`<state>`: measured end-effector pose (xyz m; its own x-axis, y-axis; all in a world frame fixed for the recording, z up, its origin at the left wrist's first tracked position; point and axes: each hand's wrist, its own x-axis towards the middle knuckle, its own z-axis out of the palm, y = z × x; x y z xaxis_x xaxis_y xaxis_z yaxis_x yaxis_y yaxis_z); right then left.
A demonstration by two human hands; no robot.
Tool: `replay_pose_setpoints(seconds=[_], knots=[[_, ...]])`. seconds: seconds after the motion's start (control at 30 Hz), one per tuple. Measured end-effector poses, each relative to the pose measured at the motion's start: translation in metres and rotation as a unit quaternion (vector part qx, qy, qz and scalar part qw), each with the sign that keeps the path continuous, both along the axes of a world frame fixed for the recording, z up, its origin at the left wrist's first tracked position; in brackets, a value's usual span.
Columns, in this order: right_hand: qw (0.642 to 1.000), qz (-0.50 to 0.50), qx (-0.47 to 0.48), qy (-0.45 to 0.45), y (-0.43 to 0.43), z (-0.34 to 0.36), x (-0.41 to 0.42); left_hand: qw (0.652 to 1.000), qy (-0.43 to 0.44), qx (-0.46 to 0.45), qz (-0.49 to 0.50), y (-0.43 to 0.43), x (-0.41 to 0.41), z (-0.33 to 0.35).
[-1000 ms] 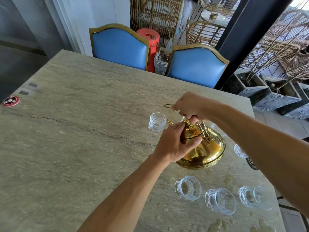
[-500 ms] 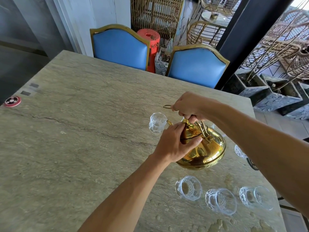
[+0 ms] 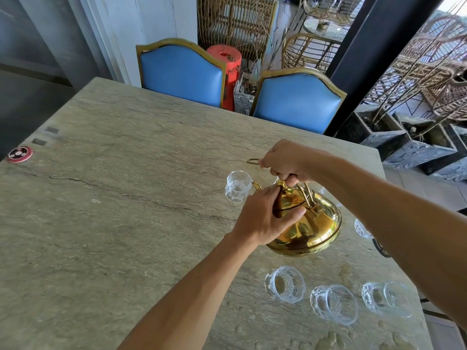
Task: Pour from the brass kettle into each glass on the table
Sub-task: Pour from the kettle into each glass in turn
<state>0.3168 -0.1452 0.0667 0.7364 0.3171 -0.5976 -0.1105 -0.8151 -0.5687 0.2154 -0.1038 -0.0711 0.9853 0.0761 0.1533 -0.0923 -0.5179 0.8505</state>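
The brass kettle (image 3: 310,228) hangs tilted to the left above the stone table (image 3: 113,210). My right hand (image 3: 288,162) grips its wire handle from above. My left hand (image 3: 265,218) presses on the lid, fingers by the knob. The spout tip touches the rim of a clear patterned glass (image 3: 237,186) standing at the left. Three more glasses stand in a row near me: one (image 3: 285,284), another (image 3: 333,304) and a third (image 3: 386,298). A further glass (image 3: 362,229) peeks out under my right forearm, mostly hidden. Liquid flow is not visible.
Two blue chairs with gold frames (image 3: 182,72) (image 3: 295,102) stand at the table's far edge. A red round disc (image 3: 19,154) lies at the left edge. A dark coaster (image 3: 381,248) shows beside my right arm. Stone planters (image 3: 409,147) sit beyond the right edge.
Almost nothing has moved. The kettle stays tilted with its spout at the left glass, and both hands keep their hold.
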Motion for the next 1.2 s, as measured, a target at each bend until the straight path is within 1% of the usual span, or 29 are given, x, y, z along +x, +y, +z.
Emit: replay_pose_setpoints(seconds=[0.13,0.23,0.43,0.53,0.7,0.87,1.1,1.2], knots=[[1.000,-0.010,0.016,-0.005,-0.005,0.003,-0.003,1.000,0.002,0.011,-0.008,0.000,0.001,-0.003],[0.999,-0.019,0.038,-0.012,-0.015,0.002,-0.005,1.000,-0.012,0.021,-0.012,-0.001,0.002,-0.007],[0.996,-0.040,0.081,-0.026,-0.039,-0.005,-0.011,0.996,-0.011,0.086,-0.018,-0.003,0.003,-0.008],[0.992,-0.065,0.110,-0.019,-0.050,-0.007,-0.014,0.994,-0.014,0.109,-0.020,-0.007,0.001,-0.005],[0.983,-0.112,0.139,-0.031,-0.073,-0.009,-0.016,0.990,-0.014,0.137,-0.044,-0.016,0.003,-0.001],[0.979,-0.134,0.147,-0.041,-0.097,-0.006,-0.014,0.989,-0.019,0.122,-0.077,-0.036,0.006,0.001],[0.978,-0.160,0.123,-0.059,-0.123,-0.004,-0.007,0.989,-0.018,0.086,-0.120,-0.061,0.012,-0.003],[0.978,-0.165,0.115,-0.060,-0.129,-0.004,-0.003,0.989,-0.002,0.077,-0.130,-0.069,0.016,-0.006]])
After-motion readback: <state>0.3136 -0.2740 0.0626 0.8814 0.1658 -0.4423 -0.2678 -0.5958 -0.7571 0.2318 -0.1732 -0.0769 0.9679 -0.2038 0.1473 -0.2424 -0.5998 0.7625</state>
